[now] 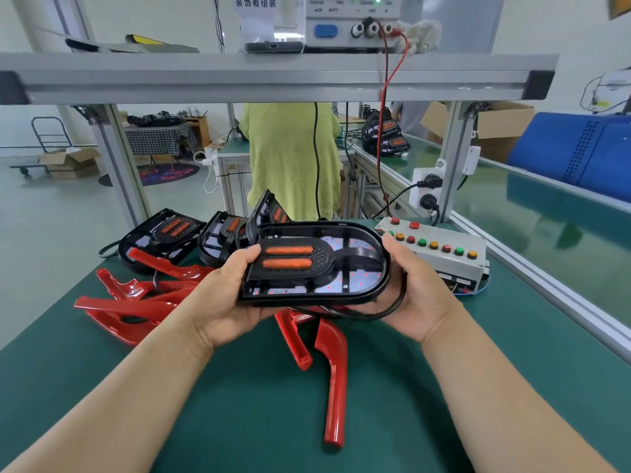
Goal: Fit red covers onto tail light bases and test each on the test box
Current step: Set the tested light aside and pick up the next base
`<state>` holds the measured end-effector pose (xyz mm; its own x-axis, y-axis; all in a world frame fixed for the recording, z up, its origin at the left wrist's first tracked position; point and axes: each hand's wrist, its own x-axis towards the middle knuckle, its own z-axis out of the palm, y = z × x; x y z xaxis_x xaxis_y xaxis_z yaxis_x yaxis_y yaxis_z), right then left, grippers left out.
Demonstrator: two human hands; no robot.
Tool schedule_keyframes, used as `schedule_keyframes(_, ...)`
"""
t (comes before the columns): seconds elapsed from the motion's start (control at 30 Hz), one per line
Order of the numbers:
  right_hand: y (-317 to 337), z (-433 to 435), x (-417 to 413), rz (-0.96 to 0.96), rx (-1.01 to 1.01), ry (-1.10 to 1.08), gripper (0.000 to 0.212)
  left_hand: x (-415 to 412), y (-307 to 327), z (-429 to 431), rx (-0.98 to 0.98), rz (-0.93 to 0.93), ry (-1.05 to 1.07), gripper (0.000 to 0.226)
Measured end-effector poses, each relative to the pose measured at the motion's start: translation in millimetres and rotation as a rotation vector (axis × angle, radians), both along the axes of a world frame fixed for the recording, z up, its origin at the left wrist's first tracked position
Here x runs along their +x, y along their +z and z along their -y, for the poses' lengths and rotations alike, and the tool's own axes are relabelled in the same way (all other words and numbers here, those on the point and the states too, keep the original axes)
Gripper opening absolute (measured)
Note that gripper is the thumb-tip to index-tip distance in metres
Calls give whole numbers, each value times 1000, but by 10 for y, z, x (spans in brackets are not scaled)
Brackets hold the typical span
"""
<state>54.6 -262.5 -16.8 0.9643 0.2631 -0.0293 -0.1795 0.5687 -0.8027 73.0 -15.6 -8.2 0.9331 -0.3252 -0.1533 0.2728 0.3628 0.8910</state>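
I hold the black oval plastic tail light base with two orange lenses (358, 264) above the green bench mat (239, 414), mid-scene. My left hand (232, 295) grips its left end, thumb on top. My right hand (413, 291) cups the rounded right end. It seems light and stiff, but the thin inner ribs and board look fragile, so I judge the outer rim the safest hold. Its black cable (392, 310) loops under my right hand and could snag. The glossy red plastic covers (333, 380) lie near and to the left, and are probably slippery. The grey test box with coloured buttons (454, 264) sits just to the right.
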Motion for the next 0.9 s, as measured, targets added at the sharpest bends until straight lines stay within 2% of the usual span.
schedule_keyframes(0.23,-37,-149,-69,148,82,313,80,-96,-50,233,-114,18,105,45)
schedule_keyframes(0.43,-16,-181,-100,150,95,355,88,-123,-62,262,-71,74,36,50)
schedule_keyframes(0.57,-29,-155,-83,166,125,334,84,-123,-1,175,284,222,-35,62)
schedule_keyframes(0.67,-33,-110,-60,163,154,286,83,-134,4,133,462,234,-32,72)
schedule_keyframes(0.73,-33,-74,-49,156,179,244,76,-129,20,148,533,201,83,58)
schedule_keyframes(0.8,-35,-27,-36,157,213,206,69,-123,49,156,649,188,207,34)
schedule_keyframes(0.83,-37,-2,-31,153,224,184,69,-132,68,145,793,228,196,26)
schedule_keyframes(0.9,-44,39,-16,140,226,145,65,-162,93,141,1150,347,25,26)
